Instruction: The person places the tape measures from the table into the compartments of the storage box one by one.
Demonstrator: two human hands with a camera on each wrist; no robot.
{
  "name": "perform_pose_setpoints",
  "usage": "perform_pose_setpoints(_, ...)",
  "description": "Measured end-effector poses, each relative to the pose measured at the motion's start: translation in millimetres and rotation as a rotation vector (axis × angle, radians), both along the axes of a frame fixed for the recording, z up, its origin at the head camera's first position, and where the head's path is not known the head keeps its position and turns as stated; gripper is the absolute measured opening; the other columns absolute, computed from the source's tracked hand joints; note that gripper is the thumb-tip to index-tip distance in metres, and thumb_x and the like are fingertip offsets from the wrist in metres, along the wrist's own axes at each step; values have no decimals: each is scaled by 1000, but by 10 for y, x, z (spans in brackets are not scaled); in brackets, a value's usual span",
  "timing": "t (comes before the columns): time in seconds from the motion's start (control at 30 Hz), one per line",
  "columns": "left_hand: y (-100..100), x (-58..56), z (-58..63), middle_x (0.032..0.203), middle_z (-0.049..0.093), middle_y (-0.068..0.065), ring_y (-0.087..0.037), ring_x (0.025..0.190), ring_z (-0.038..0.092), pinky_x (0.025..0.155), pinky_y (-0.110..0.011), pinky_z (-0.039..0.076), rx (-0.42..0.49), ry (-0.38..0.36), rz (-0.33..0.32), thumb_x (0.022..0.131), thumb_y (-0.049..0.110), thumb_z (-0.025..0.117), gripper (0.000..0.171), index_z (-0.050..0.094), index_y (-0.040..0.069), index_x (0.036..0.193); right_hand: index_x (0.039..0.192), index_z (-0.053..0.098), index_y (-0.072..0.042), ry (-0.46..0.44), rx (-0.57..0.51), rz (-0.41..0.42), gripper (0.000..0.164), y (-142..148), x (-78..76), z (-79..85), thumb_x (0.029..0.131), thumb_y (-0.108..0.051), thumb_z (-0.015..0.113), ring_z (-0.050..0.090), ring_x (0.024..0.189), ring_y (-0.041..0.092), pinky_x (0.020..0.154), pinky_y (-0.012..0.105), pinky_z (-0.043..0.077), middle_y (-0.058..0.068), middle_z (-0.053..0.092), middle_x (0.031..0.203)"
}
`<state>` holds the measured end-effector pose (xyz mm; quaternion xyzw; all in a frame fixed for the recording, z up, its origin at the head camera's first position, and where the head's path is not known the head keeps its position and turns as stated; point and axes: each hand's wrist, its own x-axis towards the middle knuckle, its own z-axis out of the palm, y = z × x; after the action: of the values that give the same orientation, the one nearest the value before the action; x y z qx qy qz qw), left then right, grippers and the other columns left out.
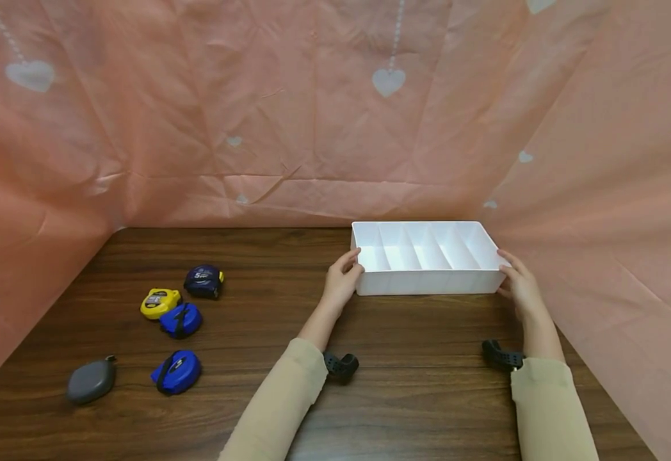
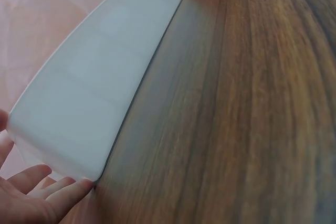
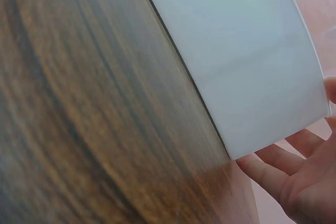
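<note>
From my remote post I see the left hand (image 1: 340,282) grip the left end of a white box (image 1: 432,282) while the right hand (image 1: 522,288), well apart from it, grips the right end, near the far right corner of a wooden table (image 1: 416,410). An uneven pull, I judge, could swing the box askew or push it into the pink cloth (image 1: 629,211) beside the table's right edge; fingertips on such smooth walls could slip if one end rises. I count two hands, one box and its five compartments (image 1: 424,250). Toward the table's left edge I count four tape measures: one dark tape measure (image 1: 202,282), one yellow tape measure (image 1: 159,303), one blue tape measure (image 1: 181,319) beside the yellow, and a second blue tape measure (image 1: 177,372), apart. One gray case (image 1: 91,382) lies nearest the near left corner.
</note>
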<state>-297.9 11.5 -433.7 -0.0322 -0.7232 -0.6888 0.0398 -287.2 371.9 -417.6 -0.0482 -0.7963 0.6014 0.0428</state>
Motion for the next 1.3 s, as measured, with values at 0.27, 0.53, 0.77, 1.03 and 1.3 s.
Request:
perform_pose_setpoints(0.27, -28, 41, -2, 134, 53, -12, -29, 123, 49, 88, -40, 47, 15, -5, -7, 88, 15, 57, 45, 60, 24, 132, 153, 23, -14, 17, 6, 19, 51, 14, 7, -5, 105, -25, 32, 30, 126, 33, 76, 22, 46, 24, 9, 154)
perform_pose_setpoints(0.53, -87, 98, -13, 133, 53, -13, -28, 119, 52, 79, -36, 51, 23, -11, -9, 87, 13, 57, 45, 61, 21, 131, 154, 20, -13, 18, 55, 71, 52, -18, 72, 3, 105, -27, 32, 37, 121, 32, 79, 27, 45, 27, 11, 153)
perform_pose_setpoints(0.77, -126, 134, 3, 133, 54, -12, -24, 114, 54, 73, -36, 53, 27, -35, -7, 87, 13, 57, 46, 60, 22, 131, 154, 18, -13, 15, 56, 106, 53, -28, 100, 18, 105, -28, 32, 37, 122, 31, 80, 26, 45, 26, 10, 153)
perform_pose_setpoints(1.03, -187, 174, 6, 134, 54, -13, -24, 113, 55, 76, -40, 53, 40, -39, -21, 88, 11, 57, 45, 60, 21, 132, 153, 24, -13, 35, 40, 144, 51, -30, 149, 49, 105, -25, 36, 44, 102, 5, 77, 25, 48, 28, 15, 149)
perform_pose_setpoints(1.3, -251, 214, -12, 137, 50, -15, -29, 122, 49, 82, -46, 51, 53, -36, -53, 90, 11, 56, 46, 57, 19, 135, 153, 25, -15, 30, 23, 190, 50, -32, 196, 60, 104, -24, 37, 43, 100, 1, 77, 26, 48, 27, 13, 148)
